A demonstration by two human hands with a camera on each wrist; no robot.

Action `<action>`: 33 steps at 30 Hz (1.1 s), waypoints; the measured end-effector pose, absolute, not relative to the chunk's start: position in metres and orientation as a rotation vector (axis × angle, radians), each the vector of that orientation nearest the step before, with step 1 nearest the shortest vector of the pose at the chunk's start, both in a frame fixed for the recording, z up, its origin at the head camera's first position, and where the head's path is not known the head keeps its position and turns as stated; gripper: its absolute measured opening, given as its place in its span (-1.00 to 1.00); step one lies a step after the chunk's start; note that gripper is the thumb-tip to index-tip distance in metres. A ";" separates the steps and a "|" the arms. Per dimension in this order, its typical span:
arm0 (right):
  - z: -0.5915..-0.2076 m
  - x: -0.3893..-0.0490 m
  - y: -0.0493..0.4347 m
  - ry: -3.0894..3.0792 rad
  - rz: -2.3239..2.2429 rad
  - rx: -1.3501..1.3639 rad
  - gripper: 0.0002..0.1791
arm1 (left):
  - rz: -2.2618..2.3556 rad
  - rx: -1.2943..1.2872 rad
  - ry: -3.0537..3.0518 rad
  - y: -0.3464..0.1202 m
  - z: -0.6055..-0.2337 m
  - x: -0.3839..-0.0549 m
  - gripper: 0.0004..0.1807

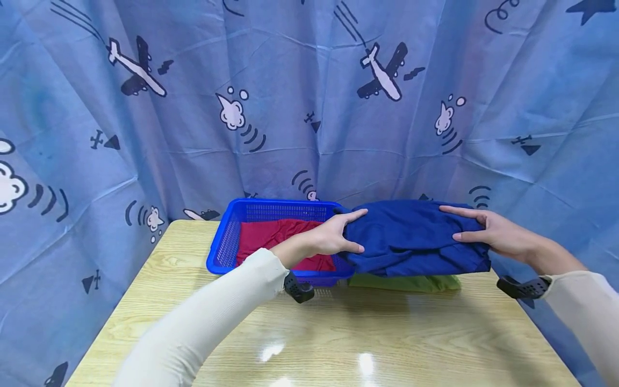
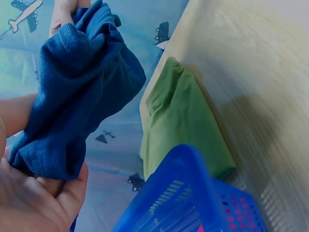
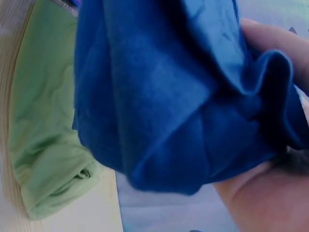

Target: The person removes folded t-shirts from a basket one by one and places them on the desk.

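A folded navy-blue cloth (image 1: 411, 236), soft and creased, is held up off the table between both hands. My left hand (image 1: 337, 234) grips its left end, thumb on the near side and fingers round the edge. At the opposite end my right hand (image 1: 493, 234) holds it the same way. In the left wrist view, the blue cloth (image 2: 82, 96) droops a little between the hands. Beneath it on the table lies a folded green cloth (image 1: 406, 283), partly hidden by the blue one. The right wrist view shows the green cloth (image 3: 48, 111) beside the raised blue cloth.
Left of the green cloth stands a blue plastic basket (image 1: 224, 236) with perforated walls, close against it. Inside lies a red cloth (image 1: 278, 234), partly covered by my left arm. The wooden table (image 1: 300, 333) ends at a blue patterned curtain (image 1: 290, 107) behind and at both sides.
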State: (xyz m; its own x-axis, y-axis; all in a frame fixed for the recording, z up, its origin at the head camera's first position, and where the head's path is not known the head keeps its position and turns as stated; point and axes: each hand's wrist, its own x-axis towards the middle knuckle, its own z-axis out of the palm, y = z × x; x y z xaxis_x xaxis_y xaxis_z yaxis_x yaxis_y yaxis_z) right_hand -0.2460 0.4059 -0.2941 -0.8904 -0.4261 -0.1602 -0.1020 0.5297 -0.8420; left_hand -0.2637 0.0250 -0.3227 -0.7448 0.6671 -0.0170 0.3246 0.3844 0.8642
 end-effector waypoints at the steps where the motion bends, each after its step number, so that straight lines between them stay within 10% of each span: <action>1: -0.295 -0.246 0.408 2.426 -1.296 -0.434 -0.22 | 1.307 0.861 2.283 0.027 -0.324 -0.263 -0.03; 33: -0.340 -0.235 0.482 2.276 -1.290 -0.362 -0.23 | 1.196 0.977 2.291 0.099 -0.378 -0.245 0.04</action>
State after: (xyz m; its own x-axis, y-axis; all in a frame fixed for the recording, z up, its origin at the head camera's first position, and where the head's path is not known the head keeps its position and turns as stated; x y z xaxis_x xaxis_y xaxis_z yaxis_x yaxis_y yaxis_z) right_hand -0.2353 0.4820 -0.3399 -0.8422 -0.4562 -0.2875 0.0123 0.5168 -0.8560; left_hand -0.2445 0.0991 -0.3779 -0.6879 0.7257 -0.0111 0.4056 0.3969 0.8234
